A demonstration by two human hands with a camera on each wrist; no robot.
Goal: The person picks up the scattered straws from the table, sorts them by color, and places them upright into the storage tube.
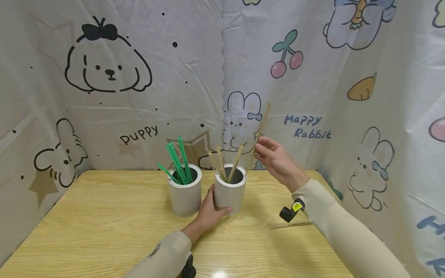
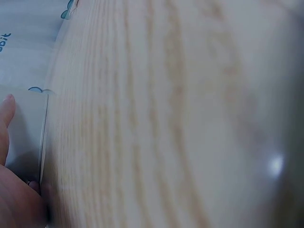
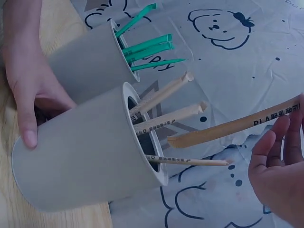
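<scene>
My right hand pinches a brown paper-wrapped straw with its fingertips, up and to the right of the right white container. In the right wrist view, this wrapped straw carries dark print with "PLA", and its lower end is beside the container's mouth. Low on that same container, my left hand grips the side, thumb across the front. Three similar brown wrapped straws stand in it, leaning different ways. Little of the left hand shows in the left wrist view.
Several green wrapped straws lean in a second white container, close on the left. Another brown wrapped straw lies on the wooden table beneath the right forearm. A printed curtain hangs behind the table.
</scene>
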